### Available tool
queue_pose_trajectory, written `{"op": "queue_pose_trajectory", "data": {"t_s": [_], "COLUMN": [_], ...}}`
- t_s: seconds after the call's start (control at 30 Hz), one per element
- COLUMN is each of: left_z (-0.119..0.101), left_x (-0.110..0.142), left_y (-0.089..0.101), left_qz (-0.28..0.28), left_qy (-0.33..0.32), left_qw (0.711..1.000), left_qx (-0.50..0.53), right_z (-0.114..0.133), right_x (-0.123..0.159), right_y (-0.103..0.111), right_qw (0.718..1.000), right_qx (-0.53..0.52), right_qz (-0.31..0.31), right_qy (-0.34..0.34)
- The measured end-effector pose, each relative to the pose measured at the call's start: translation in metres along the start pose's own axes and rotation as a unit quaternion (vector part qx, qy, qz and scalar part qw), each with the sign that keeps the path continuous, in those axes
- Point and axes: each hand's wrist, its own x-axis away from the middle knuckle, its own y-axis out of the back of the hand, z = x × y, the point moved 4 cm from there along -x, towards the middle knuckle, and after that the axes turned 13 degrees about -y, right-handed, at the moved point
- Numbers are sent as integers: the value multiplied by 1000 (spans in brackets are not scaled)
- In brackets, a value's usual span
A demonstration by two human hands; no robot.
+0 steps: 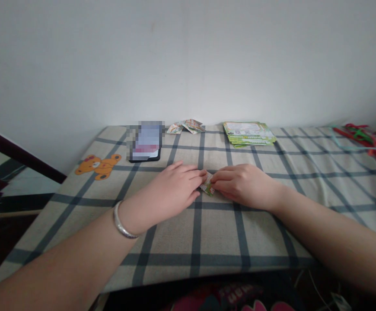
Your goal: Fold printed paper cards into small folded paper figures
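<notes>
A small folded piece of printed paper (207,185), white and green, lies on the checked tablecloth between my two hands. My left hand (170,190), with a silver bangle on the wrist, grips its left side with fingertips and thumb. From the right, my right hand (246,185) has its fingers bent and pressed together on the paper's other edge. Much of the paper is hidden under the fingers. Farther back sits a stack of green printed leaflets (249,134). Several folded paper pieces (187,126) rest near the wall.
A phone (146,142) with a blurred screen lies behind my left hand. An orange bear cutout (97,166) is on the cloth at the left. Red, green and pale blue ribbons (366,140) are heaped at the far right. The white wall (188,60) borders the table's back edge.
</notes>
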Motion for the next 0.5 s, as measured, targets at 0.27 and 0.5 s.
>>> {"op": "queue_pose_trajectory", "data": {"t_s": [0.27,0.5], "left_z": [-4,-6], "left_x": [8,4], "left_y": [1,8], "left_qz": [30,37], "left_qy": [-7,7], "left_qw": [999,999], "left_qx": [-25,-26], "right_z": [2,-1], "right_x": [-1,-1], "right_y": [-1,-2], "right_qw": [1000,1000], "right_qx": [7,14], "right_qz": [2,-3], "right_qy": [-4,-28]}}
